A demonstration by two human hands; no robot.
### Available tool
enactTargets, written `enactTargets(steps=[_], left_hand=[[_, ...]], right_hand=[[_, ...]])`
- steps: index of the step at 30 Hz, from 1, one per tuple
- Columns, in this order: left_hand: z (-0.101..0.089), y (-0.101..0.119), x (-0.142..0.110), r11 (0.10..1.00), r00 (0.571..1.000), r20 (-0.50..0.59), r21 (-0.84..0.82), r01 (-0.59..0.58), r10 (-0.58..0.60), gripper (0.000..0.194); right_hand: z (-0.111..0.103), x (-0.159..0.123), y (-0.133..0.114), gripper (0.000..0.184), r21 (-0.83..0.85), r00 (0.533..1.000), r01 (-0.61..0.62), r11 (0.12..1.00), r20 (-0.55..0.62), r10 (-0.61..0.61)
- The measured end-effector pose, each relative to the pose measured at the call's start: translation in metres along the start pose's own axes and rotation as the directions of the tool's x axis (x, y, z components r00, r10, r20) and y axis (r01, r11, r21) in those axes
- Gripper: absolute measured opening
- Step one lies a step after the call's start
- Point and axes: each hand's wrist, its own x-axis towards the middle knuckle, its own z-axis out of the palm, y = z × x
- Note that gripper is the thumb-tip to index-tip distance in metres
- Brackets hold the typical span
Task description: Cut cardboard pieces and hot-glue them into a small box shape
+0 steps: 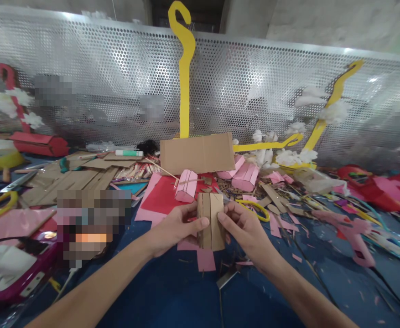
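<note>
A small folded piece of cardboard (210,228) with crease lines is held up in front of me, over the blue surface. My left hand (182,225) grips its left edge, thumb on the near face. On the opposite edge, my right hand (239,223) pinches it the same way. Just behind it stands a pink paper-covered box (186,186) on red paper (163,193). Pink paper scraps (205,259) lie beneath the hands, close to a metal blade-like piece (227,279).
A pink glue gun (348,232) lies to the right with its cord trailing. Yellow-handled scissors (259,210) rest behind my right hand. A cardboard panel (196,154) and a tall yellow hook shape (184,68) stand before the perforated metal screen (117,68). A purple power strip (25,273) sits at left.
</note>
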Motion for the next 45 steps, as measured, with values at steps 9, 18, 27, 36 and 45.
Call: enactTargets(steps=[9,18,27,36,45], left_hand=[[0.001,0.003,-0.001,0.991,0.995,-0.053,0.104,0.085,-0.080,0.075],[0.003,0.006,-0.003,0.992,0.999,0.000,0.122,0.033,-0.034,0.066],[0.010,0.010,-0.005,0.995,0.998,-0.047,0.089,0.041,-0.037,0.070],[0.010,0.008,-0.003,0.987,0.997,-0.060,0.157,-0.030,0.040,0.066],[0.012,0.008,-0.004,0.986,0.996,-0.059,0.156,-0.062,0.072,0.058]], right_hand=[[0.001,0.000,0.000,0.031,0.005,1.000,0.019,1.000,0.024,-0.019],[0.001,0.001,0.004,0.033,-0.029,1.000,0.024,0.999,0.007,-0.023],[0.005,-0.001,0.003,0.031,-0.042,0.999,0.036,0.998,0.023,-0.035],[0.009,-0.006,-0.001,0.023,-0.144,0.999,0.051,0.988,0.004,-0.051],[0.013,-0.010,-0.005,0.020,-0.262,0.994,0.099,0.960,-0.028,-0.110]])
